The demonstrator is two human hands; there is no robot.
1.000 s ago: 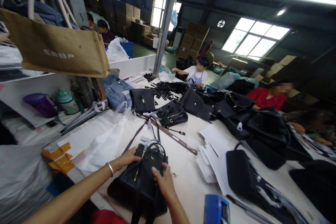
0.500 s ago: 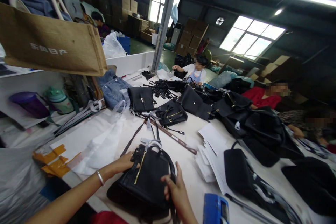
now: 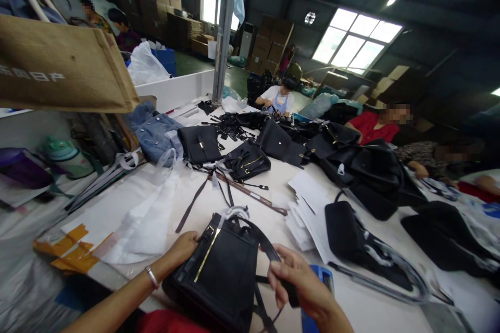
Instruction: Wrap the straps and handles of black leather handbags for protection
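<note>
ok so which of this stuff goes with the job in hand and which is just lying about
In hand:
black bag, left hand at its side
its strap, held in the right hand

Apparently just lying about:
denim
purple cup
bottle

Silver bangle [image 3: 152, 277] and red clothing [image 3: 170, 322] on a bare-handed worker.
A single bangle circles the left wrist [image 3: 156, 273], just behind the left hand [image 3: 186, 247]; it is a narrow, rounded band with a smooth, polished look and pale highlights, fitting fairly close. The left forearm [image 3: 113, 307] is slim and bare from there to the near edge. On the right, the right hand [image 3: 292, 277] and right forearm [image 3: 334, 317] are bare too, the fingers slender. Between the arms, at the near edge, shows plain bright red fabric with a soft, curved outline; the garment's cut is too cropped to tell.
</note>
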